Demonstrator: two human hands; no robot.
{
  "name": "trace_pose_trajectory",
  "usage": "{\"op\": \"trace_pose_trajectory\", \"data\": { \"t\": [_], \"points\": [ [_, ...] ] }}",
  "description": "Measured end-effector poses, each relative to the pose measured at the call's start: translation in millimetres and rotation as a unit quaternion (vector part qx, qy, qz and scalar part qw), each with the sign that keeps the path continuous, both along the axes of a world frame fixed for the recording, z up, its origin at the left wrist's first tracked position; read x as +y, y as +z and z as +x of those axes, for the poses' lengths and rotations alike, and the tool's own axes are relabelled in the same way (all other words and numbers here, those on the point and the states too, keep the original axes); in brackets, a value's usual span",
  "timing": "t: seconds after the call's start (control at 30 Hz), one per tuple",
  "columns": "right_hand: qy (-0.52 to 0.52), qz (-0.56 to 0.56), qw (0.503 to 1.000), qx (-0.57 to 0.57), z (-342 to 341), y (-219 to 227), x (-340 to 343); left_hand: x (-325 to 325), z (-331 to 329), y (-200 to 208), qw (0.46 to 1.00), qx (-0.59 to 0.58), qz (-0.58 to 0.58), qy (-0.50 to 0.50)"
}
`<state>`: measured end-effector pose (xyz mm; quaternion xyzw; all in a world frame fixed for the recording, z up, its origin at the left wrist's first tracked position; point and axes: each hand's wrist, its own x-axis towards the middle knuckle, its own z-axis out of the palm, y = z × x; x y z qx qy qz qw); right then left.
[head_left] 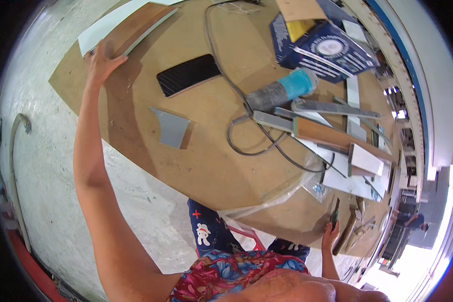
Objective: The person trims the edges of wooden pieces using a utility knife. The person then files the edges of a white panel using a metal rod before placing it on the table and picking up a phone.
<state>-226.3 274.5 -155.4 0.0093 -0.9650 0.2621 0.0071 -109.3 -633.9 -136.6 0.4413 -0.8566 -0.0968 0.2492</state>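
Your left grip [100,66]: fingers blurred; whether they pinch, I cannot tell. Pale panel [103,35]: upper left, partly covered. Surface [186,173]: tan, mid-frame; pale floor [40,90] at left. Brown panel [141,27]: upper left, touching your left grip. Cutter knife [334,216]: lower right, clasped in your right grip [330,235], blade pointing up-frame.

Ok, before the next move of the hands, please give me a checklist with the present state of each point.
1. Left hand at the brown strip: ok, touching its near end.
2. Knife in right hand: ok, tip pointing away from the body.
3. Phone apart from the brown strip: ok.
4. Cable tidy: not ok, looped across the table.
5. Turquoise-and-grey tool switched off: cannot tell.
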Motion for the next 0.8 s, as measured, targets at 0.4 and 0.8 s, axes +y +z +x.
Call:
{"op": "trace_pose_trajectory", "data": {
  "t": [0.4,0.8],
  "points": [
    [0.052,0.018,0.997,0.046,-2.8,18.0,-18.3,166.1,178.8,43.4,0.675,0.448,0.586,-0.020],
    [0.026,-0.290,0.956,0.027,2.1,23.7,11.9,529.9,131.7,108.1,0.363,0.384,0.825,-0.202]
  ]
}}
